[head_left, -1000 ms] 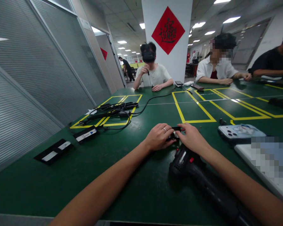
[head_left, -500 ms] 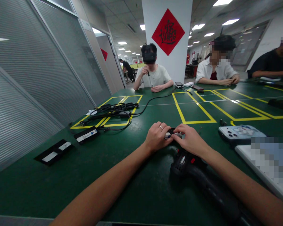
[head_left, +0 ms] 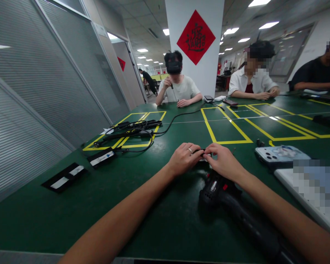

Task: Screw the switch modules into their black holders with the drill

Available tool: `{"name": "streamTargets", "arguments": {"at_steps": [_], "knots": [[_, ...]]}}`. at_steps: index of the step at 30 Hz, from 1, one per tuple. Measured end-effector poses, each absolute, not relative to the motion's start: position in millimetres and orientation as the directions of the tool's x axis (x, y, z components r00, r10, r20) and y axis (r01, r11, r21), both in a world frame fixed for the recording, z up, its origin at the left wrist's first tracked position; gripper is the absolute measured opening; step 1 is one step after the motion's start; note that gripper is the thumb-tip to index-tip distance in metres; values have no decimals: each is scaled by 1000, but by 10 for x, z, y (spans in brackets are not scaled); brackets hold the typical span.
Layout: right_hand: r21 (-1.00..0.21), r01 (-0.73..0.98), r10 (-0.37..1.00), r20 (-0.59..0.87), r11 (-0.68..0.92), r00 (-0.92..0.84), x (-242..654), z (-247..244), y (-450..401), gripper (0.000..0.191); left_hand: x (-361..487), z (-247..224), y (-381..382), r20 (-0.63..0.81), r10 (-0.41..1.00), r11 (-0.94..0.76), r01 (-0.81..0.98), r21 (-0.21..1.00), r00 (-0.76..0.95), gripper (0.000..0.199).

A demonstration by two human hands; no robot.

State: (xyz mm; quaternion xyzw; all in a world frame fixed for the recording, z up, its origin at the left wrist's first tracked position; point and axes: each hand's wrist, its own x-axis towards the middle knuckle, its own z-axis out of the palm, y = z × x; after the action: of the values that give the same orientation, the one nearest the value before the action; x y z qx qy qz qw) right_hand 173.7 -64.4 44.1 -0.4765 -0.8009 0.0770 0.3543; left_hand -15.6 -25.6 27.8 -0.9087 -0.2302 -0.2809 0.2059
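My left hand (head_left: 182, 159), with a ring on one finger, is closed on one side of a small black piece with a whitish part (head_left: 205, 158). From the other side my right hand (head_left: 224, 162) pinches the same piece with thumb and fingertips. Most of it is hidden by my fingers, so its kind is unclear. Just below my right hand lies a black power tool (head_left: 240, 211) with red buttons, its handle running toward the lower right under my forearm.
Left on the green table (head_left: 99, 216) lie two flat black pieces with white strips (head_left: 67, 176) and a heap of black cables (head_left: 132, 128). A phone (head_left: 280, 153) and a white slab (head_left: 294, 187) are at right. Yellow tape (head_left: 233, 142) marks rectangles. Several people sit across.
My fingers have shifted on the small piece, and it has turned, showing more black on top and less white. The power tool stays in place.
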Motion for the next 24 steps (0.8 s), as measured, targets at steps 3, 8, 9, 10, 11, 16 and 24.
{"name": "streamTargets", "arguments": {"at_steps": [3,8,9,10,11,16,24], "knots": [[-456,714,817,499,531,-289,1732,451,-652,17,-145,302,-279,598,302,-812,529,-246,742,23],[-449,750,823,523,486,-221,1743,469,-656,23,-212,417,-242,647,397,-763,626,-163,652,23],[-448,756,825,525,477,-209,1746,469,-654,24,-253,441,-209,663,432,-739,662,-129,612,23],[-447,761,826,525,470,-202,1748,468,-651,25,-306,459,-165,674,472,-711,698,-90,568,22],[-445,765,827,526,466,-199,1749,466,-647,25,-372,470,-112,680,514,-679,732,-49,522,22],[-438,772,829,522,461,-199,1743,434,-636,22,-856,373,251,562,754,-516,836,187,340,22],[-434,774,831,516,462,-206,1742,413,-641,21,-1357,97,615,191,949,-310,851,423,251,31]]}}
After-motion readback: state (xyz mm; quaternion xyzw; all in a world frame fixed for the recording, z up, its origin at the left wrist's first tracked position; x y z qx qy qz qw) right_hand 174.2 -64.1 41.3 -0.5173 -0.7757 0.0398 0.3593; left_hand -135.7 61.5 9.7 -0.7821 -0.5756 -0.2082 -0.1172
